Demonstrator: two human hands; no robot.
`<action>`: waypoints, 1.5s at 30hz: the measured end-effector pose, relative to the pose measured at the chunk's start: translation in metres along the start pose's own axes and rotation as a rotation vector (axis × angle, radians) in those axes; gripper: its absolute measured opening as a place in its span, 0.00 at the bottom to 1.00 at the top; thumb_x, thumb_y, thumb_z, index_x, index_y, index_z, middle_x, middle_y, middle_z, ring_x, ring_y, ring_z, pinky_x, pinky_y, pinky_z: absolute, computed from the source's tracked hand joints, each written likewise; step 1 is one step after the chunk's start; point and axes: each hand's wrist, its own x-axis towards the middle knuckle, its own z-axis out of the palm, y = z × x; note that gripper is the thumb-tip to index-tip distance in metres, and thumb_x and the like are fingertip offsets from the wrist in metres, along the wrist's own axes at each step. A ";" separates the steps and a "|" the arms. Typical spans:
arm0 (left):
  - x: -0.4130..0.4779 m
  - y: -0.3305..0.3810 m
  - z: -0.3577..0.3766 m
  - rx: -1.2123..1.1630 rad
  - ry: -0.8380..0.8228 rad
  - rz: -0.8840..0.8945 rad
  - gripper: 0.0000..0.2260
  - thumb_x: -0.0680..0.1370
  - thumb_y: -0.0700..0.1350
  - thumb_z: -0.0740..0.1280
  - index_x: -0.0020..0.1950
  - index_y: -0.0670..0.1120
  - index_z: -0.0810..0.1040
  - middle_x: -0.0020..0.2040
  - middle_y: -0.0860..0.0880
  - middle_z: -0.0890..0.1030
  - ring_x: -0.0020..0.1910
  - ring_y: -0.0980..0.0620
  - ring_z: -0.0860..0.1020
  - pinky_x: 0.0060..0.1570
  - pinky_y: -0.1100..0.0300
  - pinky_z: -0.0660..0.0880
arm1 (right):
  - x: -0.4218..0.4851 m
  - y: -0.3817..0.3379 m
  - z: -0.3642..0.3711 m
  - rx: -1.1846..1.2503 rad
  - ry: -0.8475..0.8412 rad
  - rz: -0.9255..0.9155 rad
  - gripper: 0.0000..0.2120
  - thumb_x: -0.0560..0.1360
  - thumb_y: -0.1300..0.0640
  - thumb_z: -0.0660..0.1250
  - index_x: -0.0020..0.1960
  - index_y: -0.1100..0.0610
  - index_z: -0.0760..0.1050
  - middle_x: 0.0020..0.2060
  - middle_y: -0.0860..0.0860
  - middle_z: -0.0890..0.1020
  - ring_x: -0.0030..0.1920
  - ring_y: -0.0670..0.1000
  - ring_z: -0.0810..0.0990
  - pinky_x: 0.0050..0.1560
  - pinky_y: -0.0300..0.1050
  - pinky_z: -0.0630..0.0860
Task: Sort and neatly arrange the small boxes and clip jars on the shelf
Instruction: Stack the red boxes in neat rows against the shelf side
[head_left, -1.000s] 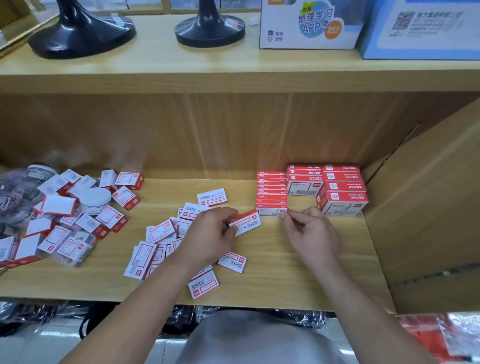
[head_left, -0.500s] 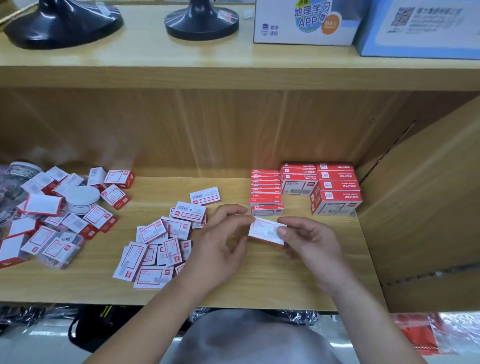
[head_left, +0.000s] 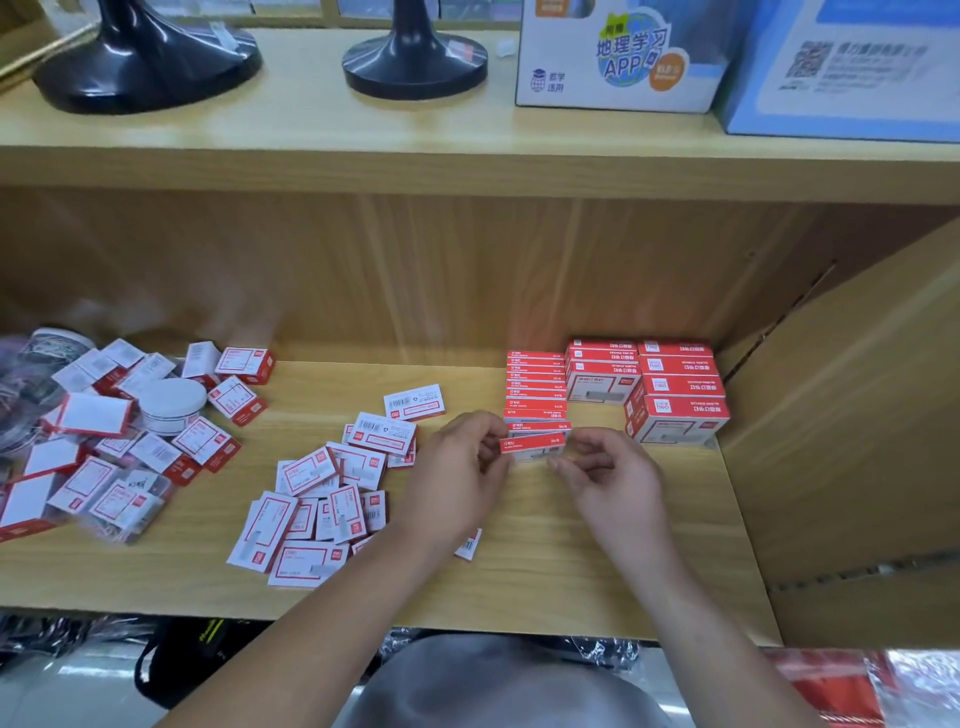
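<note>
We pinch a small box (head_left: 532, 448) at both ends. The thumb and curled fingers of our left hand (head_left: 462, 467) close on its left end. The thumb and forefinger of our right hand (head_left: 608, 478) close on its right end, with the other fingers curled loosely beneath. The box has its red side up and sits at the front end of the row of small boxes (head_left: 535, 384). We cannot tell whether it rests on the board or is held just off it.

The row runs from our fingers straight back toward the rear wall of the shelf (head_left: 597, 571), each box packed tight against the next. Just right of it, in the back right corner, the larger boxes (head_left: 675, 395) stand stacked in two columns.

To the left of our left hand, near the middle of the shelf, loose boxes (head_left: 332, 493) lie scattered flat and overlapping, mostly white face up. Well apart from these, at the left edge, a second heap of boxes (head_left: 98, 457) surrounds a jar (head_left: 171, 402) with a white lid. Behind it a clip jar (head_left: 57, 343) lies on its side.
</note>
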 end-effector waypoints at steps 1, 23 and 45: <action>0.001 -0.001 0.000 0.028 0.012 -0.031 0.11 0.74 0.42 0.75 0.53 0.51 0.78 0.45 0.58 0.79 0.42 0.60 0.79 0.44 0.62 0.77 | 0.002 0.001 0.002 -0.040 0.015 -0.001 0.17 0.70 0.60 0.79 0.56 0.50 0.81 0.45 0.45 0.80 0.39 0.44 0.80 0.47 0.44 0.81; 0.018 -0.013 0.009 0.296 -0.185 0.075 0.13 0.83 0.49 0.63 0.65 0.45 0.74 0.50 0.44 0.74 0.47 0.42 0.77 0.45 0.51 0.74 | 0.011 -0.005 0.011 -0.543 -0.204 -0.141 0.13 0.80 0.50 0.63 0.63 0.52 0.74 0.43 0.48 0.69 0.47 0.55 0.75 0.43 0.50 0.74; 0.048 -0.052 -0.091 0.670 -0.169 -0.153 0.17 0.77 0.60 0.65 0.50 0.47 0.81 0.52 0.46 0.77 0.53 0.42 0.75 0.52 0.50 0.76 | -0.036 -0.023 0.010 -0.011 0.106 0.062 0.14 0.77 0.67 0.69 0.53 0.50 0.81 0.48 0.49 0.80 0.46 0.45 0.81 0.49 0.32 0.75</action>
